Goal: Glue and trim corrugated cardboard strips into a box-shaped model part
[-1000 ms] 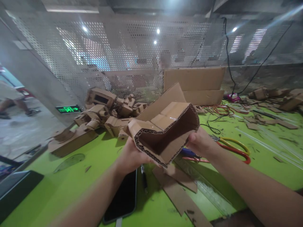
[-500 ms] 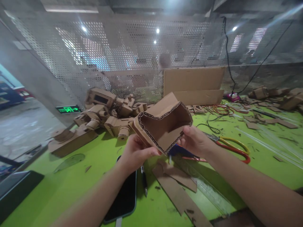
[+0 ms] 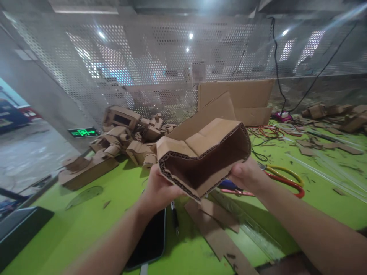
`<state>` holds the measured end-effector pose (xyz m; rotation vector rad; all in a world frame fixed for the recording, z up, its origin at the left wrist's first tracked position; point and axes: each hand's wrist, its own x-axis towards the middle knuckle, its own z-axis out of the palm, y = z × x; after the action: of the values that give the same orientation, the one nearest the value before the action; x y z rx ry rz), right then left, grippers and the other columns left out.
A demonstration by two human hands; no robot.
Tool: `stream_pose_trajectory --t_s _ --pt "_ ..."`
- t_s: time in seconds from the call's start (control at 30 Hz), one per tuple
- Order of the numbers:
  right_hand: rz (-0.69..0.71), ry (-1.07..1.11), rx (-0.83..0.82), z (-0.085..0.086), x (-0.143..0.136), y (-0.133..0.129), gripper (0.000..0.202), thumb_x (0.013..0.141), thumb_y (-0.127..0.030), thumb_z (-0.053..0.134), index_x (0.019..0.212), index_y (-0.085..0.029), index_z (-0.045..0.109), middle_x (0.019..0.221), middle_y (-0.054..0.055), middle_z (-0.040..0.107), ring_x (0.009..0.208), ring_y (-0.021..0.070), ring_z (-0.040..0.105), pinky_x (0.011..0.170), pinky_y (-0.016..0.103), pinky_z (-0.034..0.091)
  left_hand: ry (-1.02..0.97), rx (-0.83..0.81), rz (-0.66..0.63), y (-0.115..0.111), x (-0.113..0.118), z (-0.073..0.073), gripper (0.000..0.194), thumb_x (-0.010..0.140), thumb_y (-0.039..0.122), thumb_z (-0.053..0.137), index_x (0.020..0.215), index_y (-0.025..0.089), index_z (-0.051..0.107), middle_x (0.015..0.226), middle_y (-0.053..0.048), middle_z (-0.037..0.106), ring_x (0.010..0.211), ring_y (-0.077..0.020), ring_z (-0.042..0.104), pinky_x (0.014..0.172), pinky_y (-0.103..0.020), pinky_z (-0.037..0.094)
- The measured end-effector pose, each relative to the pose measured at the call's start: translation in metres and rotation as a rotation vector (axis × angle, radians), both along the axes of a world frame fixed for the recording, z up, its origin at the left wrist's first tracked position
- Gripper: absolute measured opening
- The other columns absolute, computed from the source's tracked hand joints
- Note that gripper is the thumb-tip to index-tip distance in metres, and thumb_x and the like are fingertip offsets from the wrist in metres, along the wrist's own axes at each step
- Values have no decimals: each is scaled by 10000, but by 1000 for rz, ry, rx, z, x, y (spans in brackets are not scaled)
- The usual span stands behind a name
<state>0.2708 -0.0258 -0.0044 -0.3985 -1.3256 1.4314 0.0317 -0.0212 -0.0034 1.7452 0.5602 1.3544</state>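
Table [image 3: 94,229], green.
Phone [image 3: 150,242], dark, lying flat on it; landmark for all places below.
Pen [image 3: 174,219], black: just right of the phone.
Strips [image 3: 213,231], cardboard: right of the phone, past the pen.
Pliers [image 3: 282,178], red and yellow handles: well right of the phone, farther back.
Wires [image 3: 269,131], orange: behind the phone, far right.
Panel [image 3: 243,93], cardboard, upright: behind the phone, to the right.
Models [image 3: 117,139], cardboard, piled: behind the phone, to the left.
Exit sign [image 3: 83,132], lit green: left of the phone, far behind.
Mesh wall [image 3: 160,57], grey, perforated: behind the phone, farthest back.
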Motion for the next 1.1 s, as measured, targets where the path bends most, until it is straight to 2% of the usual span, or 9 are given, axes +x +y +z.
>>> stream_pose_trajectory --t_s 0.17,0.3,0.4,0.5,0.67,0.77,0.97,1.03,1.1 --pt "-135 -55 7 -9 6 7 677 758 -551 913 1328 -276 673 1370 95 723 1384 302 606 1186 476 471 -164 -78 -50 1 7 -4 287 656 377 997 824 203 843 789 -53 837 683 -212 778 669 -276 657" --pt "-116 -72 2 -6 4 10 628 774 -566 895 1278 -246 703 1297 108 754 1327 313 652 1166 485 492 -177 -146 -67 2 8 -5 285 610 343 1021 752 189 829 715 -37 818 611 -179 755 603 -227 626" --pt "-129 -91 -5 -6 3 10 619 759 -569 903 1250 -245 711 1261 103 768 1305 316 665 1121 473 531 -188 -139 -109 2 7 -6 286 607 267 1022 826 211 846 784 -26 840 673 -178 782 669 -222 642" --pt "-143 -113 -14 -8 4 11 680 750 -576 909 1303 -252 682 1346 104 738 1350 315 632 1133 478 525 -150 -138 -138 1 6 -8 339 611 243 1018 907 213 854 888 -45 858 791 -219 813 783 -280 668" --pt "-112 -121 -6 -10 6 11 686 772 -579 891 1335 -256 669 1408 102 706 1387 318 601 1161 486 501 -103 -135 -101 2 4 -9 363 614 327 1019 898 185 842 892 -76 855 824 -269 817 791 -346 684" --pt "-116 -123 -6 -9 6 11 648 780 -561 892 1311 -255 682 1342 94 739 1357 303 626 1136 448 525 -77 -131 -95 2 4 -8 380 622 378 1014 898 184 840 898 -84 855 839 -286 820 793 -367 689" --pt "-76 -83 -53 -4 3 8 610 769 -537 908 1264 -248 698 1286 89 760 1295 293 671 1124 466 535 -101 -90 -84 0 6 -5 291 639 332 1009 849 211 849 846 -55 852 777 -254 816 742 -323 685" --pt "-49 -63 -91 0 1 6 559 766 -536 912 1204 -249 716 1157 75 797 1177 285 733 1050 458 585 -93 -110 -95 0 6 -5 255 672 329 994 857 217 858 838 -57 851 745 -239 813 703 -295 677" --pt "-11 -36 -131 5 -2 3 481 756 -536 918 1093 -245 736 950 44 811 978 263 783 926 428 639 -78 -141 -124 1 5 -5 230 707 345 976 862 215 867 832 -69 851 731 -231 812 697 -279 670"
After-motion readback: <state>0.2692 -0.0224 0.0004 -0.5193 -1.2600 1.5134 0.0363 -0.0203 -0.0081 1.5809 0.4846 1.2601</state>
